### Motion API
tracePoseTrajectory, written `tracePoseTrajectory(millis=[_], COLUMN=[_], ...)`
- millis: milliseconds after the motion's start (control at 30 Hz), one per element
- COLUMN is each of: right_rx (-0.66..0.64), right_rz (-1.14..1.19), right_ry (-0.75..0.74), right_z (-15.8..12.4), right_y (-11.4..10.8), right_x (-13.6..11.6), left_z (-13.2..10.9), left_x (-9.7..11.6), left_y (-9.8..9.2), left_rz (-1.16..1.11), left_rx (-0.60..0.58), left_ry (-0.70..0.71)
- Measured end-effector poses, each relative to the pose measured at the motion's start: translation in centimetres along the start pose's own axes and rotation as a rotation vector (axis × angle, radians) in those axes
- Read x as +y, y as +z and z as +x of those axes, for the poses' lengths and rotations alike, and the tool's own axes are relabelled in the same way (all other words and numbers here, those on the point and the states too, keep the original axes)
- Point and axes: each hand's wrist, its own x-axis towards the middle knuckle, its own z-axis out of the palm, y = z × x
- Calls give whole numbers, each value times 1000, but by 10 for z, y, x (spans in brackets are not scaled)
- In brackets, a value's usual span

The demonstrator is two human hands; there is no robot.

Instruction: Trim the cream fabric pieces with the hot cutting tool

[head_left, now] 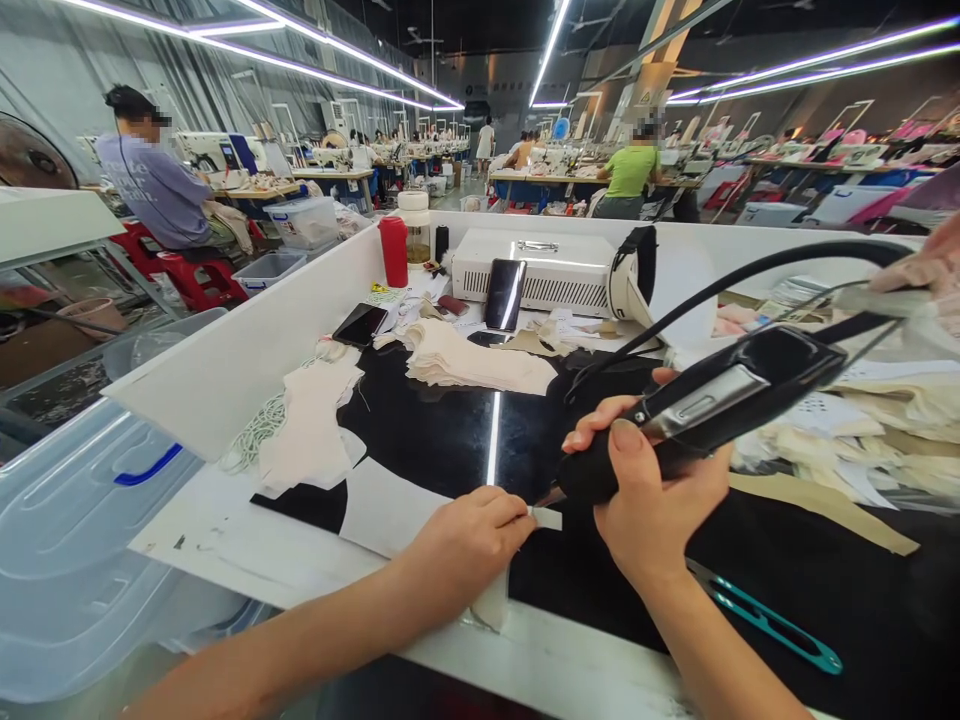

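My right hand (660, 490) is wrapped round a black corded hand tool (705, 400) with a silver lever on its side. Its narrow tip points down and left, close to my left fingers. My left hand (472, 540), fingers closed, pinches a small pale fabric strip (550, 519) against the black work surface (420, 430). Under my left wrist lies a white sheet (390, 505). Beyond my hands is a stack of cream fabric pieces (472, 360); more pale pieces (307, 420) lie to the left. Teal thread snips (780, 625) rest right of my right forearm.
A white vented box (540, 270) stands at the back, with a phone (505, 295) leaning on it. Another phone (360, 325) and a red bottle (393, 252) are left. Fabric scraps (810, 440) pile up at right. A black cable (735, 270) arches above. A clear bin (75, 540) sits left.
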Motion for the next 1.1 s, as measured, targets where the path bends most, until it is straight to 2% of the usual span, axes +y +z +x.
tracePoseTrajectory(millis=[300,467,833,1100], right_rx=[-5,54,28,23], right_rz=[16,12,-22,56], right_ry=[-6,-38,-32,-42], right_z=[2,7,3,3], right_y=[0,-7,-7,-9], right_x=[0,-1,-1,-6], left_z=[0,0,-2,-3], left_x=[2,2,0,0], left_y=[0,-2,-3,-3], left_rz=[18,15,12,2], left_rx=[8,24,14,34], left_ry=[5,9,8,7])
